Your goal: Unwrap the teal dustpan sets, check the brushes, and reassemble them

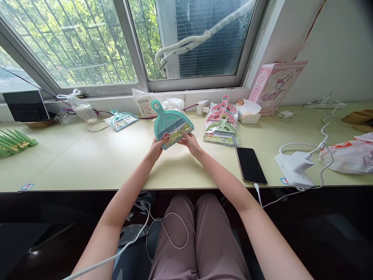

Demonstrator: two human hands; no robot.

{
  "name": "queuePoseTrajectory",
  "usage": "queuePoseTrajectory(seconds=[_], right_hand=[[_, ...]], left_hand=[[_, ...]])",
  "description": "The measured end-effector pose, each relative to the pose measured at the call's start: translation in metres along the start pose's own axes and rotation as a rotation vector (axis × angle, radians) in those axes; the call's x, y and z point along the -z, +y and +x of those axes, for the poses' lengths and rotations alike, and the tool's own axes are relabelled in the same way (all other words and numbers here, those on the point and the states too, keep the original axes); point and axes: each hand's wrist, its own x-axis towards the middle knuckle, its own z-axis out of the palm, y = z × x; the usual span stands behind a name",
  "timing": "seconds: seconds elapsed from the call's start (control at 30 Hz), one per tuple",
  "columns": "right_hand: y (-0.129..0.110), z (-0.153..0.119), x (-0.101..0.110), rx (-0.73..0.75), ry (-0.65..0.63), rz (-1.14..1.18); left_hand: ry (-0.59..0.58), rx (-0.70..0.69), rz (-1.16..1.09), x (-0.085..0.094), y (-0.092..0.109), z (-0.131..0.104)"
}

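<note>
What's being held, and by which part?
A teal dustpan-and-brush set, by its wide end: left grip near the left corner, right grip along the bottom edge.

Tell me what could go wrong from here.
The cable of the phone hangs over the edge of the table near the right forearm; snagging could pull the phone down. The left hand and right hand hold the teal dustpan set by its lower edge, so it might tip. The overlapping sets might slide if bumped.
</note>
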Motion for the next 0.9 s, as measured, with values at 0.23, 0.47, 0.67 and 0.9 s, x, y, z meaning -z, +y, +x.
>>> queuePoseTrajectory(seconds=[0.23,0.47,0.67,0.9], right_hand=[[0.002,-0.003,0.001,0.041,0.034,0.011],[-0.009,-0.001,0.004,0.061,0.068,0.006],[-0.011,-0.001,0.004,0.049,0.045,-0.076],[-0.004,0.002,0.006,0.048,0.109,-0.056]], left_hand=[[-0.149,0.164,0.019,-0.001,0.001,-0.009],[-0.266,0.219,0.067,-0.001,0.004,-0.007],[-0.097,0.103,0.1,0.003,0.001,-0.002],[-0.098,0.089,0.271,0.004,0.003,-0.005]])
